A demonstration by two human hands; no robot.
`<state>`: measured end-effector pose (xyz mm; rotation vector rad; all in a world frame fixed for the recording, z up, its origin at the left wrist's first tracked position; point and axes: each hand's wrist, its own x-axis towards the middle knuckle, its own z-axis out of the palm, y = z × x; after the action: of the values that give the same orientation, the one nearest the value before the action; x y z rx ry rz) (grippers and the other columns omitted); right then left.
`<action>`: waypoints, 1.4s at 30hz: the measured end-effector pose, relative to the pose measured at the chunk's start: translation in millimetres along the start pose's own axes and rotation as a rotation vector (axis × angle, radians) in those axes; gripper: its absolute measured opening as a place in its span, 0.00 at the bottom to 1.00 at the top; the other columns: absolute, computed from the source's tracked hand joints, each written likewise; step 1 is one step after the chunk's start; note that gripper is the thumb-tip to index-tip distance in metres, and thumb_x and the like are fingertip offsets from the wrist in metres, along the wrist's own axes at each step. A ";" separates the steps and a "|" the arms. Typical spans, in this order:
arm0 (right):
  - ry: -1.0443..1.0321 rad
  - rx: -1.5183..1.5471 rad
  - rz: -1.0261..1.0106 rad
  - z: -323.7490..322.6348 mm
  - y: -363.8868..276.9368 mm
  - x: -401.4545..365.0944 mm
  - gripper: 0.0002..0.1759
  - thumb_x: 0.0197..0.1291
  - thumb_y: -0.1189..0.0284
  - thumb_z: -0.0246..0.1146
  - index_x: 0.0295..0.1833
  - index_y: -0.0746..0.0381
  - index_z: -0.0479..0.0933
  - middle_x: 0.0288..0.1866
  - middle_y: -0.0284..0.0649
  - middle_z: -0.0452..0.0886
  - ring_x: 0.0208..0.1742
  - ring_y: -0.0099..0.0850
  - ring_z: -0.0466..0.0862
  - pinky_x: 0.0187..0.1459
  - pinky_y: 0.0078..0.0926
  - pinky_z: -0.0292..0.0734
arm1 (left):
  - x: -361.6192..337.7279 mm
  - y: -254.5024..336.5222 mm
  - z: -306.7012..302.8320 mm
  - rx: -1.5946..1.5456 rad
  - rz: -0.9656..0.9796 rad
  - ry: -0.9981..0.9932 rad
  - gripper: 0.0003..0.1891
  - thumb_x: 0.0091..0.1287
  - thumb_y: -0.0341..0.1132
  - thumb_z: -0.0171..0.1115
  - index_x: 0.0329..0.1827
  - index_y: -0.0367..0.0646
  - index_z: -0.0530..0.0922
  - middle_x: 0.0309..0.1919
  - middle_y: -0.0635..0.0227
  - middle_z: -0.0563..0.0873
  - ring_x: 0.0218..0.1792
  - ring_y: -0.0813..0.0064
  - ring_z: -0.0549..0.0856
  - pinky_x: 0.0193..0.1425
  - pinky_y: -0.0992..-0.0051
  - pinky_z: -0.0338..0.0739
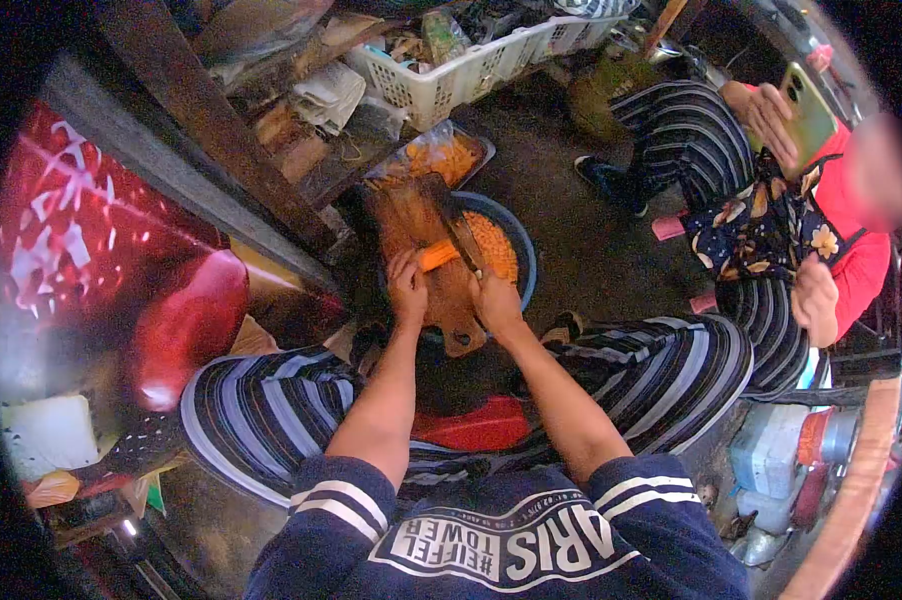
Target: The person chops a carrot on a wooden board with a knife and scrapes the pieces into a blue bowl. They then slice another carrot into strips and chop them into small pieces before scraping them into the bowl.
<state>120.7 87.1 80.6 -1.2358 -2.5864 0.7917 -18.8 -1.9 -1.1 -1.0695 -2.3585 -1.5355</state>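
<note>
A wooden cutting board (452, 305) lies in front of me, its handle pointing toward my body. An orange carrot piece (438, 257), which looks cut into lengthwise strips, rests across the board. My left hand (408, 288) is closed on its left end, with the fingertips bent. My right hand (497, 303) grips the handle of a knife (460, 236). The dark, wide blade points away from me over the carrot's right end. Small diced carrot (495, 246) fills a blue basin (528, 262) that sits partly under the board's right side.
Behind the board is a tray (488, 152) of orange pieces (449, 158) partly under clear plastic. A white crate (441, 92) stands farther back. A seated person (771, 220) holding a phone (809, 120) is at right. Wooden beams (221, 140) and red sheeting (91, 220) border the left.
</note>
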 end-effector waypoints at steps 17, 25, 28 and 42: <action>0.050 0.207 -0.001 9.3 4.8 6.3 0.16 0.59 0.64 0.54 0.37 0.69 0.74 0.31 0.56 0.79 0.35 0.52 0.80 0.36 0.46 0.74 | 2.5 0.8 2.5 -0.091 -0.067 0.031 0.10 0.60 0.27 0.54 0.41 0.39 0.80 0.49 0.60 0.79 0.55 0.59 0.73 0.61 0.65 0.64; 0.040 0.028 -0.009 10.0 -14.2 -7.5 0.15 0.59 0.67 0.54 0.43 0.69 0.72 0.29 0.57 0.78 0.34 0.55 0.79 0.34 0.48 0.73 | 2.9 0.7 4.1 -0.142 -0.098 0.054 0.09 0.60 0.27 0.55 0.41 0.38 0.80 0.45 0.59 0.81 0.53 0.59 0.74 0.61 0.65 0.64; 0.040 0.006 0.017 20.6 -11.1 -2.1 0.14 0.59 0.67 0.54 0.41 0.69 0.72 0.29 0.57 0.79 0.35 0.55 0.79 0.36 0.49 0.73 | 5.0 0.7 4.9 -0.135 -0.086 0.077 0.08 0.58 0.26 0.56 0.40 0.38 0.79 0.43 0.59 0.81 0.52 0.59 0.75 0.60 0.65 0.66; 0.025 0.018 -0.004 19.6 -11.5 -6.5 0.17 0.60 0.63 0.53 0.41 0.68 0.75 0.31 0.57 0.79 0.35 0.54 0.79 0.37 0.48 0.74 | 1.6 1.8 4.5 -0.071 -0.069 0.085 0.08 0.57 0.25 0.56 0.39 0.37 0.79 0.44 0.59 0.81 0.51 0.58 0.76 0.58 0.65 0.67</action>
<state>110.0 68.5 70.6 -1.2273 -2.5554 0.7922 -17.7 3.1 -1.1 -0.9255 -2.3231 -1.6658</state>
